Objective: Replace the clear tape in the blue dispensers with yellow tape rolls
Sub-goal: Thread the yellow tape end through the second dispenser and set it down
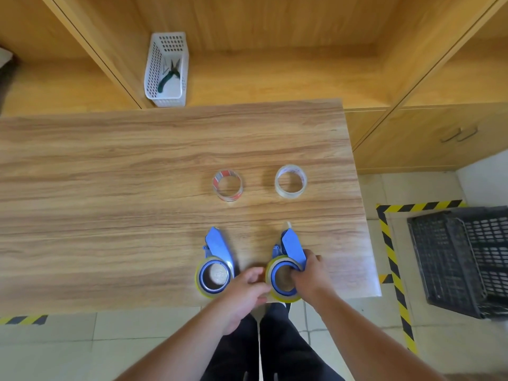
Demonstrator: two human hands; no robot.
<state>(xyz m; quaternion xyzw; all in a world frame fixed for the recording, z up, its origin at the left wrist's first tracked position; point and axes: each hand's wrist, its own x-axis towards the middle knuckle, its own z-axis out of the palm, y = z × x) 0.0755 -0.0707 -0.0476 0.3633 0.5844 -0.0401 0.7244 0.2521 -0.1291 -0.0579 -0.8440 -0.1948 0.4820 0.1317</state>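
Two blue tape dispensers lie near the table's front edge, each with a yellow tape roll on its hub. The left dispenser (217, 251) lies alone with its yellow roll (200, 281). My right hand (309, 273) grips the right dispenser (292, 246), fingers inside its hub. My left hand (247, 290) touches the left rim of that dispenser's yellow roll (286, 297). Two clear tape rolls stand farther back: one with red print (227, 185) and a plain one (290, 180).
A white perforated basket (166, 70) holding pliers sits on the shelf behind the wooden table (110, 188). A dark plastic crate (461, 259) stands on the floor at the right, inside yellow-black floor tape. The table's right edge is close to the right dispenser.
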